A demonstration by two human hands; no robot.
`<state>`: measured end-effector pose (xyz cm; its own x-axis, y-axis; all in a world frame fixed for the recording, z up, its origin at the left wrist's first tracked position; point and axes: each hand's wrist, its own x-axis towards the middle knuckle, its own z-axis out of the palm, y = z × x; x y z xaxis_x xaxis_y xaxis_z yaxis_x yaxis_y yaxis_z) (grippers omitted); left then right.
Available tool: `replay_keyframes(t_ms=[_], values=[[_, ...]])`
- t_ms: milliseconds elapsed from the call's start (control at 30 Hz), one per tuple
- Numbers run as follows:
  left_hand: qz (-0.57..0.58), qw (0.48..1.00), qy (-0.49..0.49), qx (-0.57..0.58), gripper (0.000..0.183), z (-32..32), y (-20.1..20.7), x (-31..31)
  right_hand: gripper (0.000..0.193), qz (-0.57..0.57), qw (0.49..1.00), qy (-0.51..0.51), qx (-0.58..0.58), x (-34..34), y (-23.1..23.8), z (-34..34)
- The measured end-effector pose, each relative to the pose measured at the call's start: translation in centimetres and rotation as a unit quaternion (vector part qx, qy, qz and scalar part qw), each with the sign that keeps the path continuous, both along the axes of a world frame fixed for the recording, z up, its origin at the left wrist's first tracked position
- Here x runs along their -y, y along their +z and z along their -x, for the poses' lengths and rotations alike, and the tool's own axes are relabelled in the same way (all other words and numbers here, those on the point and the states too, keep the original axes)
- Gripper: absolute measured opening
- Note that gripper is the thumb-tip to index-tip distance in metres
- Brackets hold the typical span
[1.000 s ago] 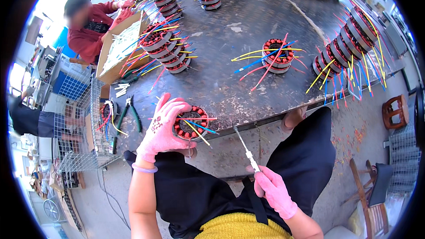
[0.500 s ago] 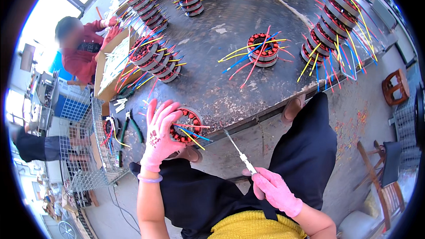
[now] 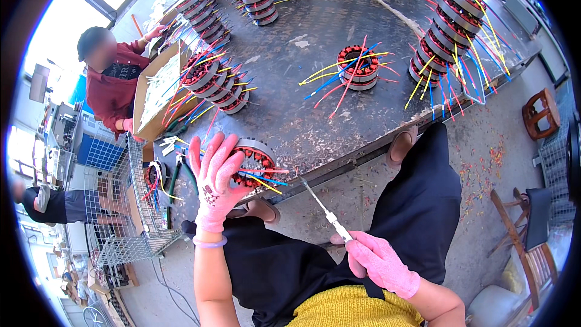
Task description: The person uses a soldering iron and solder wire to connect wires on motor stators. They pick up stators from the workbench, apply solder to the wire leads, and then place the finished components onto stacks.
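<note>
A motor stator (image 3: 251, 166) is held at the near edge of the desk (image 3: 315, 127), gripped in the left hand (image 3: 216, 181), which is clad in a pink glove. The stator is a ring-shaped laminated core with a silver outer rim and dark red windings set around its bore. It is tilted, with its open face turned toward the wearer. Coloured lead wires (image 3: 269, 177) in yellow, blue and red project from the windings toward the right. A slender tool with a thin metal blade and a white handle (image 3: 327, 213) is held in the gloved right hand (image 3: 378, 260). Its tip is directed toward the leads, just beside them.
</note>
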<state>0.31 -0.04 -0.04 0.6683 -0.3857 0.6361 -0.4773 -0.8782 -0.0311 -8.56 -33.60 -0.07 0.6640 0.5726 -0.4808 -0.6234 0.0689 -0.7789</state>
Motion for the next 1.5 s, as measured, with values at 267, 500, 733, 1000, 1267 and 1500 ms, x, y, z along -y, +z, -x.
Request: replay_keyframes(t_ms=[267, 500, 733, 1000, 1267, 1500], values=[[0.008, 1.0, -0.005, -0.006, 0.065, 0.1, 0.1, -0.2, 0.037, 0.008, 1.0, -0.006, -0.017, -0.4, 0.6, -0.2], [0.009, 1.0, -0.005, 0.002, 0.064, 0.0, 0.1, -0.1, 0.038, 0.0, 1.0, -0.002, -0.001, -0.4, -0.3, 0.1], [0.0, 1.0, 0.0, -0.008, 0.063, 0.2, 0.2, -0.2, 0.038, 0.01, 1.0, 0.011, 0.028, -0.3, -0.4, 0.0], [-0.002, 1.0, -0.004, -0.002, 0.064, 0.1, 0.2, -0.2, 0.039, 0.027, 1.0, 0.001, 0.0, -0.5, 0.1, -0.1], [-0.004, 1.0, -0.005, 0.002, 0.064, 0.0, 0.2, -0.2, 0.039, 0.003, 1.0, -0.002, 0.027, -0.4, -0.6, 0.1], [-0.006, 1.0, -0.006, -0.002, 0.064, 0.1, 0.2, -0.3, 0.039, 0.005, 1.0, -0.006, 0.009, -0.6, -0.1, 0.0]])
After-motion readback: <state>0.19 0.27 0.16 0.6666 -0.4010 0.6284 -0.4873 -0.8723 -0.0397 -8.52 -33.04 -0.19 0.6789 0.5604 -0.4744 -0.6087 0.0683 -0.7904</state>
